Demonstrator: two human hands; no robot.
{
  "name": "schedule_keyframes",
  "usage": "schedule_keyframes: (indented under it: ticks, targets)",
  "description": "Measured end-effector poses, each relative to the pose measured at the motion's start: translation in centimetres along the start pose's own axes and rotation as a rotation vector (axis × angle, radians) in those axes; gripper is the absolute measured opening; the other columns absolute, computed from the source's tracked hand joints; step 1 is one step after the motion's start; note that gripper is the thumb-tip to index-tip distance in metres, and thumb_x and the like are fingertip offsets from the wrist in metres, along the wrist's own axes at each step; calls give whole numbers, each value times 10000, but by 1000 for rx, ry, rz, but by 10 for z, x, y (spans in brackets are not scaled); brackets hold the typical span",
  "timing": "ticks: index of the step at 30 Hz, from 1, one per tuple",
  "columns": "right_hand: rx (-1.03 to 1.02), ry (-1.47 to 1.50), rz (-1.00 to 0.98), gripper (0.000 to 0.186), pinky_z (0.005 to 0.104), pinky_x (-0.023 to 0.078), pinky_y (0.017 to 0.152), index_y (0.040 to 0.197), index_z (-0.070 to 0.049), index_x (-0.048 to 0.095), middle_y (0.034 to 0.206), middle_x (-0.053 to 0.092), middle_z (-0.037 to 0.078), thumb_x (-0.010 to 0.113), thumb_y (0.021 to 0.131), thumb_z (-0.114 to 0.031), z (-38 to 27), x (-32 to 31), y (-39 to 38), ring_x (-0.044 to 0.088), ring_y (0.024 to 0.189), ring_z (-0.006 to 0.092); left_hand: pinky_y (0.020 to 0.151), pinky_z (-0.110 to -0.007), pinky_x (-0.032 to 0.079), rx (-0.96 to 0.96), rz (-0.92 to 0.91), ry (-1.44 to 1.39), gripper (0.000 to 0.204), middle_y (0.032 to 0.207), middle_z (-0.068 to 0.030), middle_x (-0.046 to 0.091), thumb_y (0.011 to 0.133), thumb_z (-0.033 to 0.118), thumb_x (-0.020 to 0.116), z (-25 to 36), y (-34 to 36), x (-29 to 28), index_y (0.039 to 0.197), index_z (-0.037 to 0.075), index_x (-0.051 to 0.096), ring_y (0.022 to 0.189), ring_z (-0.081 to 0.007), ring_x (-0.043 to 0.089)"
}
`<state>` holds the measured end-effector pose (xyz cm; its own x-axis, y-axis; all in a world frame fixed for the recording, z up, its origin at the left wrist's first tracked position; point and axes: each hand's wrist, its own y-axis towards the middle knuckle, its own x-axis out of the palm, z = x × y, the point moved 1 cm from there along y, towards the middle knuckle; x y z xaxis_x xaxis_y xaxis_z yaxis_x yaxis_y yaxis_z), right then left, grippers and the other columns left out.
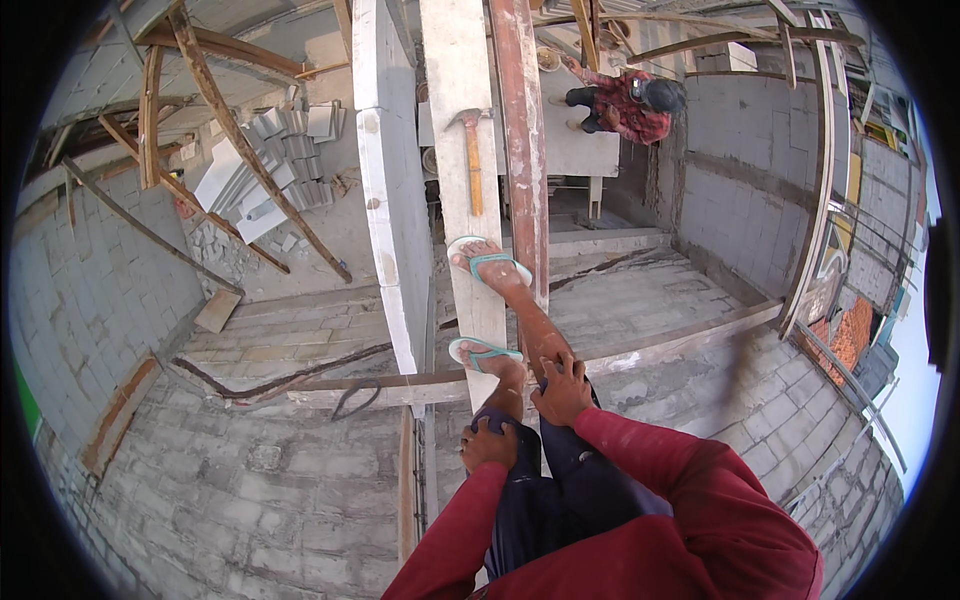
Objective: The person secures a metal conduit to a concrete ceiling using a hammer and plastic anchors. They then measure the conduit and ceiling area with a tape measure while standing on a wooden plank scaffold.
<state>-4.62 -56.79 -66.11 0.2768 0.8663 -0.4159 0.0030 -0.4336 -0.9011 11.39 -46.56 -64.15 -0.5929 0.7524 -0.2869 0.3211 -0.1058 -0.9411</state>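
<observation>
My left hand [488, 443] rests over my left knee, its fingers bent loosely around it, with nothing held. Over my right knee lies my right hand [563, 392], fingers spread and touching the leg below the dark trouser cloth, also without a tool. Both feet, in turquoise-strapped sandals [488, 262], stand on a narrow pale plank [478, 315]. Beyond the farther foot, a claw hammer [475, 165] with a yellow-orange handle lies flat on that plank, apart from both hands.
A reddish beam [522, 150] runs along the plank's right side; a white block wall [388, 200] stands left. Far below right is a person in a checked shirt [640, 108]. Grey blocks [285, 150] are piled lower left beneath leaning timber poles [235, 125]. A wooden beam [660, 345] crosses near my knees.
</observation>
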Motion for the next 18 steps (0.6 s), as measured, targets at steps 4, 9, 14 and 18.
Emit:
schedule_keyframes:
  ticks: [4, 9, 14, 18]
  targets:
    - [0, 5, 9, 759, 626, 487, 1038, 1508, -138, 489, 1506, 379, 260, 719, 829, -387, -2, 1, -1, 412, 1333, 553, 1081, -542, 471, 10, -21, -5, 641, 1434, -238, 538, 912, 539, 615, -1, 1, -1, 1436, 170, 607, 1308, -457, 556]
    - [19, 6, -10, 758, 623, 483, 1046, 1514, -139, 483, 1520, 368, 263, 705, 837, -397, -3, 2, 0, 393, 1353, 556, 1078, -541, 473, 1, -19, -3, 640, 1440, -231, 535, 914, 546, 608, -3, 2, -2, 1438, 178, 606, 1307, -458, 556]
    - [33, 20, -7, 751, 625, 480, 1048, 1513, -141, 487, 1531, 356, 263, 700, 840, -397, -5, 2, 0, 387, 1357, 554, 1079, -542, 473, 7, -43, 3, 640, 1449, -226, 534, 918, 548, 599, -2, 4, -5, 1445, 187, 599, 1311, -453, 555]
    - [27, 30, -5, 743, 630, 482, 1041, 1502, -143, 497, 1530, 360, 250, 706, 834, -389, -7, 4, -9, 397, 1348, 547, 1081, -542, 471, -22, -76, 26, 640, 1455, -227, 531, 921, 548, 592, -7, -2, -7, 1454, 194, 592, 1315, -453, 554]
